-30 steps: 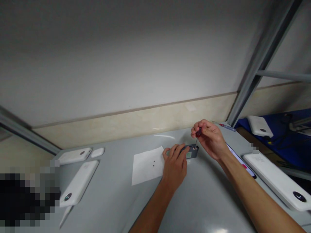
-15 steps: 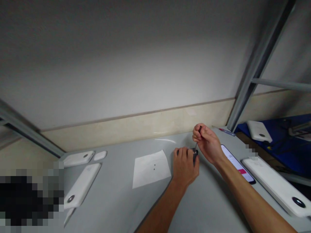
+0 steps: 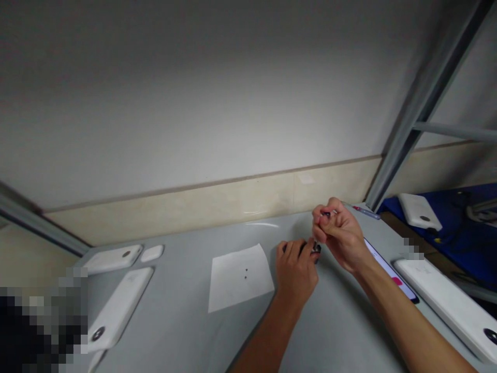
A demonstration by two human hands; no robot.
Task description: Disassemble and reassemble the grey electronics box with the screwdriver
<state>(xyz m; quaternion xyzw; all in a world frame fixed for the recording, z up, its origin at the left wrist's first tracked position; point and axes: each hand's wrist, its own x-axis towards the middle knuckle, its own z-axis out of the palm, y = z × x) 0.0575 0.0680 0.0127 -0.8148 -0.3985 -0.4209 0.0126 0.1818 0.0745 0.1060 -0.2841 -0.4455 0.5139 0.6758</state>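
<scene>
My left hand (image 3: 297,272) is closed over a small black object (image 3: 317,249) on the grey table, pressing it down; the fingers cover most of it. Just above and to the right, my right hand (image 3: 344,238) is closed around a thin screwdriver (image 3: 326,214) with a dark handle. Its shaft is mostly hidden by the fingers, and whether the tip touches the black object I cannot tell. To the left lies a white sheet of paper (image 3: 229,285) with two tiny dark pieces (image 3: 246,273), perhaps screws, on it.
A lit phone (image 3: 404,287) and a long white device (image 3: 438,305) lie right of my right forearm. Another screwdriver (image 3: 367,212) rests at the back edge. Further white devices (image 3: 126,303) and a small white case (image 3: 152,253) are at left. A metal post (image 3: 399,150) rises at right.
My right hand has turned, and the screwdriver's shaft, visible upright before, is now mostly hidden. The left fingers have shifted slightly on the black object. The view has moved a little.
</scene>
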